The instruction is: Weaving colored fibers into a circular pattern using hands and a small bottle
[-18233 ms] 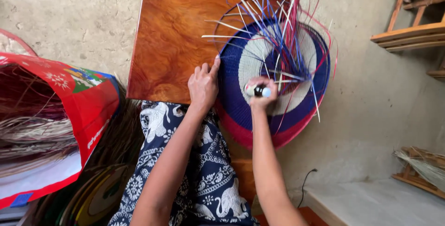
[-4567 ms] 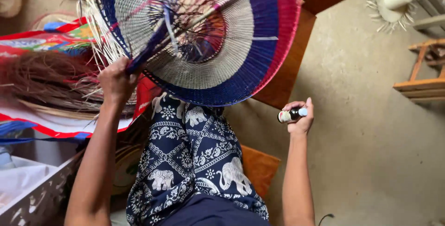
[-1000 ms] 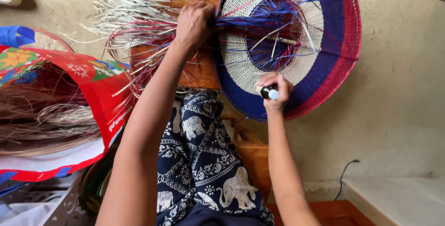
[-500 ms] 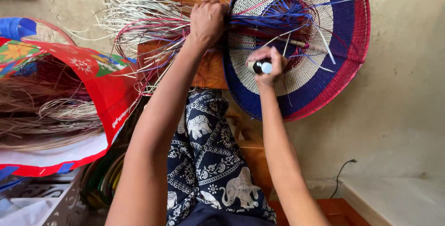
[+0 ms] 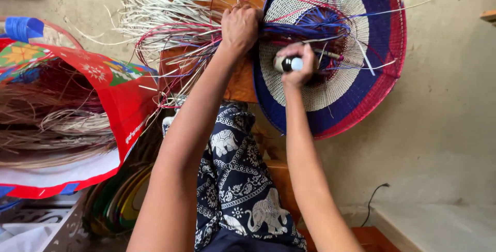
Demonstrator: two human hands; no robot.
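While loose strands (image 5: pixel 170 24) are clenched by left hand (image 5: pixel 239 27), small bottle (image 5: pixel 287 64) (tip inward) is gripped by right hand (image 5: pixel 298 66) over woven disc (image 5: pixel 356 92).

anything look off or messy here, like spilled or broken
Nothing looks spilled or broken. The loose strands fan out untidily over the table, but the left hand grips them in a bunch at the woven disc. The right hand holds a small bottle over the disc. The disc overhangs the table's edge.
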